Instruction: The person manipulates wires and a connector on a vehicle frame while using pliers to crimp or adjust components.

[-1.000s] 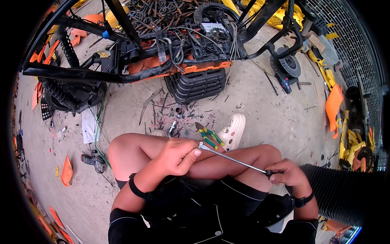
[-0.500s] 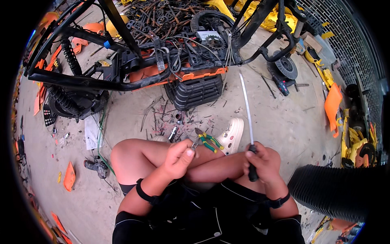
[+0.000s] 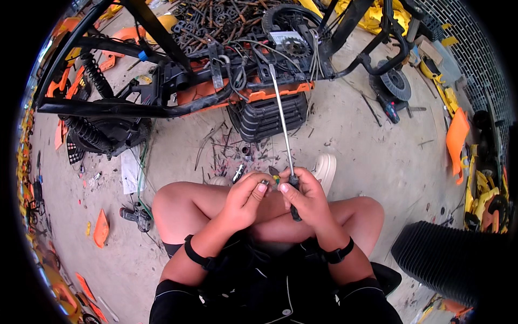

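My right hand [image 3: 308,201] is wrapped round the black handle of a long screwdriver [image 3: 283,119]. Its bare metal shaft points up and away, and the tip overlaps the vehicle frame in the picture. Close beside it, my left hand [image 3: 243,201] pinches a small metal piece [image 3: 264,182] between thumb and fingertips; its exact kind is too small to tell. Behind the hands, green-and-yellow pliers [image 3: 275,175] show only in part. Just past my left hand lies a shiny metal socket-like piece [image 3: 239,173] on the floor.
A black vehicle frame [image 3: 118,109] with wiring and orange panels stands ahead. Metal scraps litter the floor beneath it. A cordless drill [image 3: 137,217] lies left, another power tool [image 3: 389,108] far right, and a black ribbed tub [image 3: 431,259] near right. Rusty parts [image 3: 216,21] are heaped behind.
My right hand has swung left to beside my left hand, and the screwdriver now leans left. My left hand has moved slightly right, still pinching the metal piece. The pliers are now mostly covered.
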`<state>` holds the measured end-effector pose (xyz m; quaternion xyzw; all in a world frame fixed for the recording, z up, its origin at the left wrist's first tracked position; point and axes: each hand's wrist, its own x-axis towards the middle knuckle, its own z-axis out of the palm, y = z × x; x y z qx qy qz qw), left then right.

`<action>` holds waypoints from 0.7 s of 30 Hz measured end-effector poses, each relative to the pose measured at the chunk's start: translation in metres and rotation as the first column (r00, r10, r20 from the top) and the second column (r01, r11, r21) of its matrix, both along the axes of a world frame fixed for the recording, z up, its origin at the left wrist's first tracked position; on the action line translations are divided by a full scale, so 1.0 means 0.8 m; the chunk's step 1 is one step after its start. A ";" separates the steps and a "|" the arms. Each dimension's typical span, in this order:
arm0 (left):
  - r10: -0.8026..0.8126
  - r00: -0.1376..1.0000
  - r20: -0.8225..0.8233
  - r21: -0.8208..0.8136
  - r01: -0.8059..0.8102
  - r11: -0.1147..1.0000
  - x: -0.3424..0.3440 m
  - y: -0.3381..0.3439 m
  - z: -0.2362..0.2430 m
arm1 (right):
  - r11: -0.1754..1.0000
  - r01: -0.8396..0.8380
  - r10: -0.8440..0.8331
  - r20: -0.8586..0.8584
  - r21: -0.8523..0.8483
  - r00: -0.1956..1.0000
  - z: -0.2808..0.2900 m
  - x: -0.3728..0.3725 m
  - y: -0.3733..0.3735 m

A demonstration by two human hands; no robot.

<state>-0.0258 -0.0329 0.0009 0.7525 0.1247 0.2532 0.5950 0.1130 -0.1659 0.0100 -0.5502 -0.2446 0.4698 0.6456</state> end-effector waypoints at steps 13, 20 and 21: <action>-0.078 0.996 0.041 -0.461 0.088 0.883 0.014 -0.006 -0.017 | 0.864 0.148 0.314 0.744 -0.482 0.590 -0.050 0.098 -0.022; -0.028 1.000 -0.002 -0.547 0.022 0.837 0.022 -0.008 -0.018 | 0.970 -0.141 0.155 0.060 -0.197 0.986 -0.035 0.077 -0.009; -0.029 0.999 -0.018 -0.527 0.015 0.850 0.024 -0.009 -0.018 | 0.972 -0.141 0.148 0.026 -0.187 0.989 -0.034 0.070 -0.007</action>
